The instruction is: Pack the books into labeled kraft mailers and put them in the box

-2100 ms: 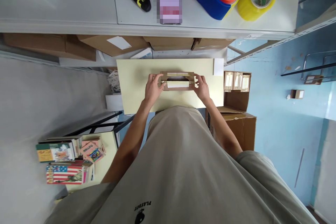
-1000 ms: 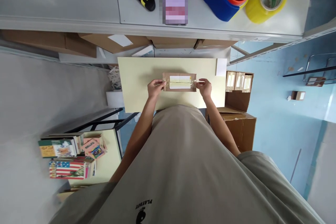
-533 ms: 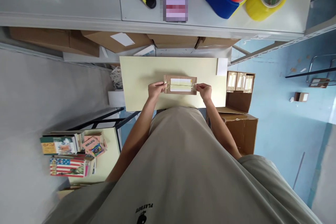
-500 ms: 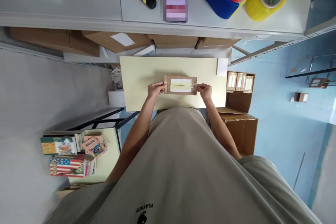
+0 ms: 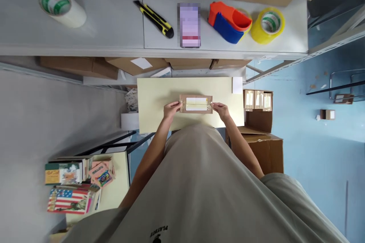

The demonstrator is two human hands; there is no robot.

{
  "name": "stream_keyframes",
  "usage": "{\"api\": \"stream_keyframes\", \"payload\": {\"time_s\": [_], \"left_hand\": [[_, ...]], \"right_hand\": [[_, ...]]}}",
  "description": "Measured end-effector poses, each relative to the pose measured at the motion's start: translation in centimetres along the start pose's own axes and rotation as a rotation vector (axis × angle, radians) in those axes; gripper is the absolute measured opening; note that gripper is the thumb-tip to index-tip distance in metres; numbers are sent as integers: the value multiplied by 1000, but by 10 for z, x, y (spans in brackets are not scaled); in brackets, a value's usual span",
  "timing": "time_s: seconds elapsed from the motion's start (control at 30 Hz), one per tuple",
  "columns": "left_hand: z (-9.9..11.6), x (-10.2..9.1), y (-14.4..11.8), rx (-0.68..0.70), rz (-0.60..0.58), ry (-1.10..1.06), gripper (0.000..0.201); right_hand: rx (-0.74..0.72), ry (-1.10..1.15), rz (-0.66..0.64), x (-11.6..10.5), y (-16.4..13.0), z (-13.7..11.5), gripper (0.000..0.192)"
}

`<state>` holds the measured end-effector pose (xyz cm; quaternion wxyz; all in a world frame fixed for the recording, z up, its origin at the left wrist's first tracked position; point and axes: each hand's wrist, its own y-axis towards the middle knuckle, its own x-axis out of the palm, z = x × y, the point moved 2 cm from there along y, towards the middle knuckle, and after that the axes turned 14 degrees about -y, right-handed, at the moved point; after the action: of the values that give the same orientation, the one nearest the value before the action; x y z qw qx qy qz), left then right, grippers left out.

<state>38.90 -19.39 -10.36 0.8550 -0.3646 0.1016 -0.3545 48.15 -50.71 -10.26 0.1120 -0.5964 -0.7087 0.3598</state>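
Observation:
A small flat brown cardboard box (image 5: 195,104) with a white label and a strip of clear tape along its middle seam lies on a pale yellow tabletop (image 5: 159,98). My left hand (image 5: 171,109) pinches the box's left end. At the right end my right hand (image 5: 220,109) pinches the box the same way. Both hands rest on the tabletop beside it.
A grey shelf (image 5: 114,34) above carries a white tape roll (image 5: 61,7), a yellow-black utility knife (image 5: 155,19), a phone (image 5: 189,24), an orange-blue tape dispenser (image 5: 228,21) and a yellow tape roll (image 5: 267,24). An open carton of small boxes (image 5: 258,100) stands right; books (image 5: 71,186) lie lower left.
The box's flaps, open 2 s ago, are now flat and taped shut. My hands slid to its two ends. The camera tilted, bringing more of the shelf into view.

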Motion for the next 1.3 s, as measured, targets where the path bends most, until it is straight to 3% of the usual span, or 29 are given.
{"api": "stream_keyframes", "payload": {"time_s": [0.17, 0.3, 0.37, 0.47, 0.53, 0.63, 0.73, 0.87, 1.0, 1.1, 1.23, 1.3], "left_hand": [[7, 3, -8, 71, 11, 107, 39], [39, 22, -13, 239, 24, 180, 27], [71, 47, -20, 473, -18, 246, 24], [129, 103, -42, 890, -238, 299, 28], [167, 142, -57, 1078, -347, 285, 31], [205, 190, -73, 1232, -434, 280, 36], [214, 216, -80, 1270, -492, 283, 40], [193, 217, -82, 1238, -519, 278, 36], [159, 185, -86, 1088, -518, 210, 24], [124, 150, -94, 892, -534, 139, 16], [77, 108, -108, 655, -536, 68, 40], [61, 90, -112, 570, -501, 47, 50]], "right_hand": [[-110, -103, 64, 6, -15, -16, 55], [-264, -287, 160, -5, -21, -57, 39], [-501, -439, 267, -16, -21, -102, 37], [-918, -529, 453, -35, -16, -193, 47], [-1071, -595, 503, -44, -3, -255, 51], [-1066, -763, 513, -47, 33, -323, 54], [-964, -868, 489, -39, 75, -350, 49], [-896, -853, 479, -36, 99, -345, 43], [-919, -734, 458, -47, 64, -306, 47], [-900, -609, 268, -45, 12, -250, 54], [-678, -303, -130, -13, -51, -166, 70], [-579, -194, -246, 6, -71, -136, 77]]}}
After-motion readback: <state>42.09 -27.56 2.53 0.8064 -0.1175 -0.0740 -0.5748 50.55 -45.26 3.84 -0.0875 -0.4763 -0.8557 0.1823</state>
